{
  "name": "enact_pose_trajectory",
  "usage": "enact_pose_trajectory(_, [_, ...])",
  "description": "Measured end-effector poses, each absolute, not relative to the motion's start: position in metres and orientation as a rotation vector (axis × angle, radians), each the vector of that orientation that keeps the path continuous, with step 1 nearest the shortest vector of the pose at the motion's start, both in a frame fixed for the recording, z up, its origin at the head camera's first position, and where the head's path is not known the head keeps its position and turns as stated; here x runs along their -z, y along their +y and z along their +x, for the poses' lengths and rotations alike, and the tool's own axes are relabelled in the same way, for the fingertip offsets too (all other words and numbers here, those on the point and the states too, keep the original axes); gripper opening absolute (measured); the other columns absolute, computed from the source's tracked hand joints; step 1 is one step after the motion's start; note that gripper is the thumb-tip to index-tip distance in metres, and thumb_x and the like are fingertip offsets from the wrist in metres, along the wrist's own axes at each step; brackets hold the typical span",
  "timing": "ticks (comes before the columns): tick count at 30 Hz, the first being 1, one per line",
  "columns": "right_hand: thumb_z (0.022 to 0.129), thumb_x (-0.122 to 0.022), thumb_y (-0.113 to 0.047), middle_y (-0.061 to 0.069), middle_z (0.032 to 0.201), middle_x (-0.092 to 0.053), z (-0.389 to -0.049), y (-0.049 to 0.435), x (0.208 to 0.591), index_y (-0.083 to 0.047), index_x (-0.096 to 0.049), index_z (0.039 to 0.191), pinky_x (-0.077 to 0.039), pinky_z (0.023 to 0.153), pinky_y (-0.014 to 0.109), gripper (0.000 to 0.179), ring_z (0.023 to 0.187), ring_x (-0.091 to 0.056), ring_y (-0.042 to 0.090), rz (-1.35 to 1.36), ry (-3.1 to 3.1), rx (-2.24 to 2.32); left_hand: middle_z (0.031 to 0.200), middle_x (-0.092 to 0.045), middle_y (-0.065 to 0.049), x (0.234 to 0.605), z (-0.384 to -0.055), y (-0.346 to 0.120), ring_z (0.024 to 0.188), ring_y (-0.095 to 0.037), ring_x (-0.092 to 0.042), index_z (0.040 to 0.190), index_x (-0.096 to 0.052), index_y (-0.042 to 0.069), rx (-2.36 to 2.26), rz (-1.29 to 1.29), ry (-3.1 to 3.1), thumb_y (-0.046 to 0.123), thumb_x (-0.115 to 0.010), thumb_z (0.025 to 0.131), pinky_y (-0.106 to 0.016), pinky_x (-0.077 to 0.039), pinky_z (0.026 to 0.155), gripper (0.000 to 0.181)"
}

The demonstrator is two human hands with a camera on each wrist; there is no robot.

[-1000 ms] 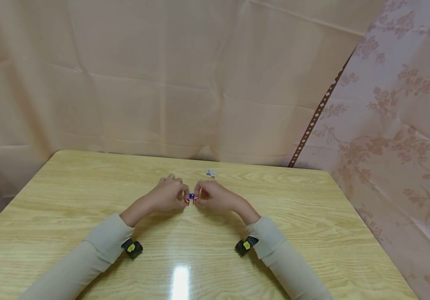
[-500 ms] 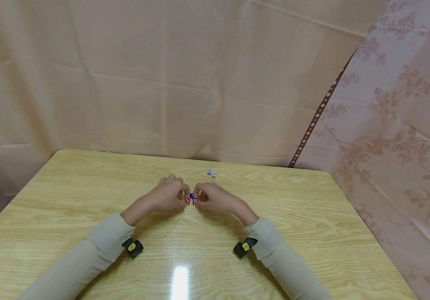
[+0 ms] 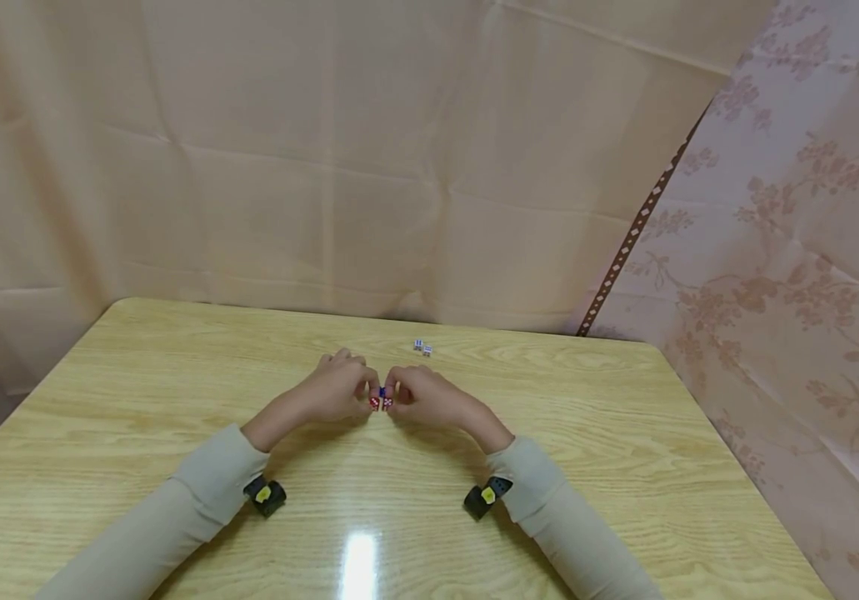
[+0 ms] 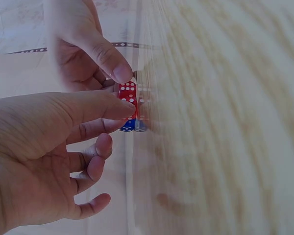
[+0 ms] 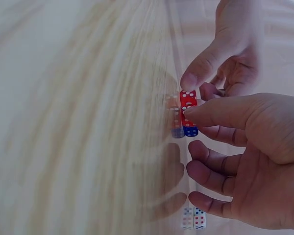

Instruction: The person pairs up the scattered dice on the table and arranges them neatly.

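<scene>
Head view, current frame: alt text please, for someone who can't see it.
A person's left hand and right hand nearly meet at a wood-grain table, each pinching a red die, with a blue die just beyond. Two white dice lie farther back near the far edge, in front of a beige cloth.

Cloth-walled space, wood-grain table (image 3: 392,483), floral drape (image 3: 789,283)

Left sleeve (image 3: 155,512), right sleeve (image 3: 579,518): plain beige, long, lightly creased; broad cuffs (image 3: 221,457) ending just above wrists. Left wrist camera (image 3: 275,501), right wrist camera (image 3: 475,504): black, stubby, yellow patch each; black straps (image 3: 502,485), small holes visible on right one. Left hand (image 3: 335,390), right hand (image 3: 427,395): bare.
</scene>
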State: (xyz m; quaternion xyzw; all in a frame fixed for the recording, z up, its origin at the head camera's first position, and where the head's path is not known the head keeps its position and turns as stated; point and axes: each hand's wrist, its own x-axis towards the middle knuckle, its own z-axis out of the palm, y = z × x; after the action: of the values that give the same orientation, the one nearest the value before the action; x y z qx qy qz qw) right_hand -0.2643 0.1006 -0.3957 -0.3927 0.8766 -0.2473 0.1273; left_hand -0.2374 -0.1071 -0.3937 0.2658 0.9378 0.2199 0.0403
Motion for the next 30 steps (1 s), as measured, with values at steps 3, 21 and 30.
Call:
enact_pose_trajectory(3, [0.093,-0.071,-0.007,0.001,0.082,-0.057,-0.2634,0.0995,0.3963,-0.005,-0.062,0.102,-0.038,0.065,0.02,0.013,0.072,-0.048,0.008,-1.149,2.562,0.716,0.082,-0.054,-0.001,0.3939,-0.2371,-0.1066,0.086,-0.021,-0.042,0.084,-0.069,0.017,-0.672,0.817,2.876,0.013,-0.08,0.083,-0.039,-0.027,0.079,0.011])
enact_pose_trajectory(21, [0.095,-0.071,-0.01,0.002,0.085,-0.061,-0.2596,0.0961,0.3966,-0.008,-0.062,0.103,-0.04,0.068,0.022,0.012,0.075,-0.05,0.009,-1.149,2.609,0.668,0.082,-0.055,-0.001,0.3971,-0.2375,-0.1054,0.087,-0.021,-0.042,0.084,-0.069,0.017,-0.672,0.806,2.886,0.015,-0.081,0.084,-0.038,-0.028,0.078,0.012])
enact_pose_trajectory(30, [0.094,-0.071,-0.009,0.002,0.086,-0.063,-0.2585,0.0965,0.3969,-0.008,-0.062,0.104,-0.041,0.067,0.022,0.013,0.074,-0.051,0.01,-1.132,2.599,0.684,0.082,-0.055,-0.002,0.3974,-0.2378,-0.1045,0.085,-0.021,-0.042,0.085,-0.069,0.016,-0.656,0.818,2.897,0.016,-0.082,0.084,-0.039,-0.028,0.078,0.012])
